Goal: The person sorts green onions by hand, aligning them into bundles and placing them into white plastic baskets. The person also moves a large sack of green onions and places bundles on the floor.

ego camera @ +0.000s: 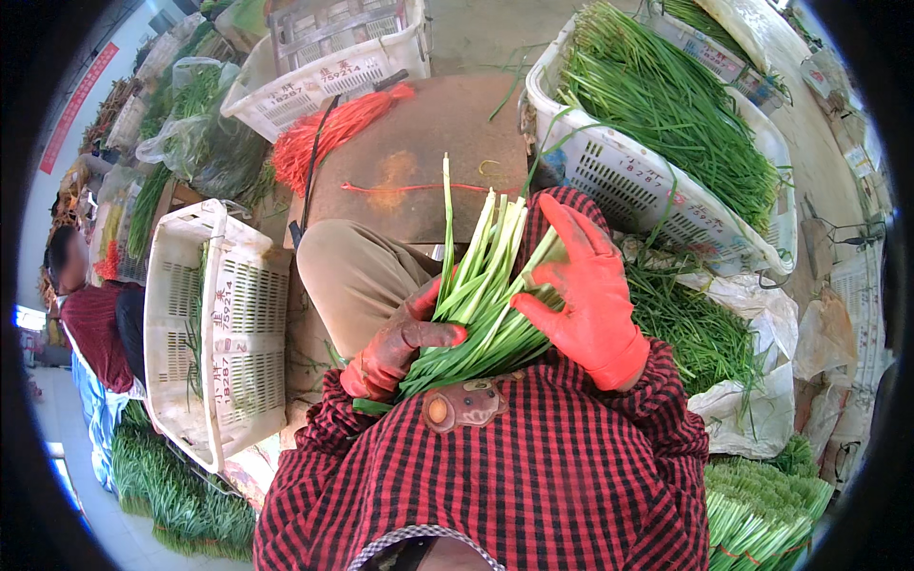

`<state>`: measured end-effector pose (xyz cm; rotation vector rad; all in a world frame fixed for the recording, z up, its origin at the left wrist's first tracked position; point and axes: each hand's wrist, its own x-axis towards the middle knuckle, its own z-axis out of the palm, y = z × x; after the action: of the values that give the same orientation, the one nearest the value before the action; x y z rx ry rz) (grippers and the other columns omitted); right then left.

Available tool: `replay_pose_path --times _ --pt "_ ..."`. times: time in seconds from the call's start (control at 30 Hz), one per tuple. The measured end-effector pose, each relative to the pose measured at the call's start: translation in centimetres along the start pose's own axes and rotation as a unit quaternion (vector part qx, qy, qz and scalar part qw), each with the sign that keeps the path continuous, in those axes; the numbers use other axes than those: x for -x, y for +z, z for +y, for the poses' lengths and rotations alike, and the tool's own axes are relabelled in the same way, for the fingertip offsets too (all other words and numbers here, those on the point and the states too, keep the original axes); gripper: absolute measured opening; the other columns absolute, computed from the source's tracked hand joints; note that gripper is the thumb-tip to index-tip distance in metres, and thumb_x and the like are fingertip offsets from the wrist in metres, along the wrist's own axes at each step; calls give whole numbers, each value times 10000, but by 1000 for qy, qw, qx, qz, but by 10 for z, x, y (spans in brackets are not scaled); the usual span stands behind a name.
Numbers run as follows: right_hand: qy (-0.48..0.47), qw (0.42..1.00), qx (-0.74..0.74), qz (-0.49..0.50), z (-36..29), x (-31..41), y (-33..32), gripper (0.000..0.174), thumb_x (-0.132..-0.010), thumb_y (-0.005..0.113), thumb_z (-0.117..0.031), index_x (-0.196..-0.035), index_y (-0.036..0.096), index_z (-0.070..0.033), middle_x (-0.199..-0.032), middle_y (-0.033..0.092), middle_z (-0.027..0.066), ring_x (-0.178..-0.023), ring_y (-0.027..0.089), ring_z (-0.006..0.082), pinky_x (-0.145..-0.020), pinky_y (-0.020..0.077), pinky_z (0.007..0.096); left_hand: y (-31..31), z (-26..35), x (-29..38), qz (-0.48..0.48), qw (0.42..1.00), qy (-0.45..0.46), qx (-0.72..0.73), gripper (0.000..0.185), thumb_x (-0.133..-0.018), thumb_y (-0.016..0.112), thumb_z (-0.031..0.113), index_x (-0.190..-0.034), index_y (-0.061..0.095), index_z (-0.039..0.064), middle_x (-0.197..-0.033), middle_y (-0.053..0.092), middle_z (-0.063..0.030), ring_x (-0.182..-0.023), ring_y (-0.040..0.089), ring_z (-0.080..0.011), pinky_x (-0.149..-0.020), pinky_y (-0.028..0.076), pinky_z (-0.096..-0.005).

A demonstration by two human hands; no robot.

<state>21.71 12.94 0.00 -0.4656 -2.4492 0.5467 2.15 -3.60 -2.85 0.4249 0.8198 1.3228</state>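
Note:
My left hand [410, 339], in a soiled red rubber glove, is closed around a bunch of garlic chives [478, 307]. The pale cut ends point up and away from me, and the green leaves lie towards my lap. One stalk stands out above the others. At the right side of the bunch is my right hand [589, 300], also gloved in red, its thumb and fingers spread against the stalks. Beyond the bunch, a single red tie [428, 188] lies across a worn wooden board [457, 128]. A bundle of red ties [335, 135] rests at the board's left edge.
A white plastic crate [643, 171] heaped with chives stands at the right. Loose leaves [692, 328] lie on white sacking below it. Another crate [250, 342] stands left, a third [328, 78] farther off. Tied bunches [764, 514] are at lower right. A person [100, 328] sits at far left.

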Motion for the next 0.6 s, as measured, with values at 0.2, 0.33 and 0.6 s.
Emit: replay_pose_path --times 0.2,0.33,0.6 --pt "-28 1000 8 9 12 8 2 202 -722 791 -100 -765 603 -42 -1473 537 204 -1255 571 396 -1022 464 491 -2 -2 -7 -6 999 -11 -46 855 -823 715 0 -1593 355 95 -1540 503 -50 -1432 440 -194 -1202 307 -371" --pt "12 998 25 64 30 15 3 177 -777 746 -14 -824 578 -41 -1341 643 170 -1024 693 299 -874 546 398 1 -1 -4 -10 999 -32 -18 826 -847 715 16 -1590 361 90 -1533 507 -49 -1418 452 -185 -1187 324 -360" --pt "301 930 145 157 116 83 -111 171 -797 796 -107 -862 657 -30 -1312 652 196 -989 702 289 -833 567 358 1 0 -3 -17 999 -19 -32 836 -824 726 16 -1582 377 85 -1544 498 -54 -1427 449 -197 -1196 307 -369"
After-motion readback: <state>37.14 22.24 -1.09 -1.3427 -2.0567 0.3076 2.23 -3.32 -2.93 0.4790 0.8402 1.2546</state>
